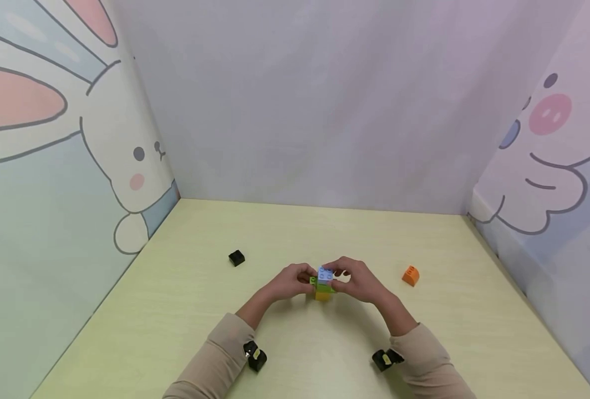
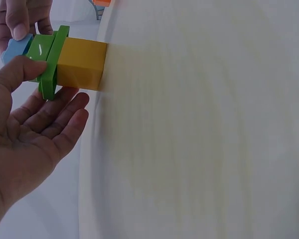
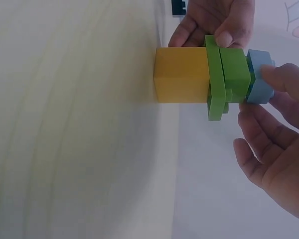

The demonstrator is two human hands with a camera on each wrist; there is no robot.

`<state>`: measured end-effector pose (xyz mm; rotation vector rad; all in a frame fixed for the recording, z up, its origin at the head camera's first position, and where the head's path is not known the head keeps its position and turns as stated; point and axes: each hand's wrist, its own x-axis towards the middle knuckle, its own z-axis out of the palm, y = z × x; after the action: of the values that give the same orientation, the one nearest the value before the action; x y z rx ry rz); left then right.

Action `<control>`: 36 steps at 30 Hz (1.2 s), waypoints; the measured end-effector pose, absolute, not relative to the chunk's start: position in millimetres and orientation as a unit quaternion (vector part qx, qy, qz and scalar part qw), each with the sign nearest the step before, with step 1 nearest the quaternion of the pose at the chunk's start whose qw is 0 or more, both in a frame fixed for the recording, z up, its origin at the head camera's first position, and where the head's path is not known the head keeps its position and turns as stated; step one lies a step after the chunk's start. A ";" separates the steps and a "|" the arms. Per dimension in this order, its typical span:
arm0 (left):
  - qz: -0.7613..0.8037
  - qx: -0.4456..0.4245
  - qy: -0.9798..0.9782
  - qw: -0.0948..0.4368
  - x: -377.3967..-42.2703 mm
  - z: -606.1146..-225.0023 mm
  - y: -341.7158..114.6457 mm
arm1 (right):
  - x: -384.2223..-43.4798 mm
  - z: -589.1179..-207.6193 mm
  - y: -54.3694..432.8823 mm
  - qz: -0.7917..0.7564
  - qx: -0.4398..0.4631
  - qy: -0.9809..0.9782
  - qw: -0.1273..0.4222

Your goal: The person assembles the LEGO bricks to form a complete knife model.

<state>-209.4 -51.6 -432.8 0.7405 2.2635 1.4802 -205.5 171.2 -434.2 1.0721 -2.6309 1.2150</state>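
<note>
Head view shows a pale back wall [image 1: 300, 111] rising behind a light yellow table [image 1: 150, 321]. Two beige sleeves [image 1: 212, 354] reach in from the near edge, a black device [image 1: 257, 360] at the left wrist and another at the right. Both hands meet at a block stack [image 1: 325, 288], upright on the table near its middle. The left hand [image 1: 290, 281] pinches the stack's green section, thumb on one side and fingers on the other. The right hand [image 1: 359, 281] is clamped on the top brick between thumb and fingers. From the bottom, the stack comprises a yellow block [image 3: 182, 74], a wider green plate [image 3: 216, 79], a green brick [image 3: 235, 67] and a light blue brick [image 3: 256, 89]; whether the last is fully seated cannot be told. An orange brick [image 1: 411, 275] lies to the right, and a black brick [image 1: 237, 257] to the left, both well apart from the stack.
</note>
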 end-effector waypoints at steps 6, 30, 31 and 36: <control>0.517 0.267 0.795 0.169 -210.5 -434.7 -52.7 | -206.2 -437.0 171.2 0.370 0.352 -0.860 0.024; 0.498 0.270 0.807 0.165 -232.4 -467.3 -52.6 | -204.4 -445.2 169.7 0.397 0.334 -0.854 0.036; 0.496 0.271 0.808 0.164 -232.3 -466.9 -52.2 | -204.1 -445.7 170.3 0.398 0.331 -0.855 0.035; 0.485 0.269 0.816 0.161 -230.6 -463.4 -50.6 | -202.1 -449.2 174.7 0.395 0.308 -0.865 0.027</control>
<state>-230.6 -50.6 -463.4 0.7683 2.3302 1.3859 -202.1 174.7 -449.2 0.9503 -2.6730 1.2209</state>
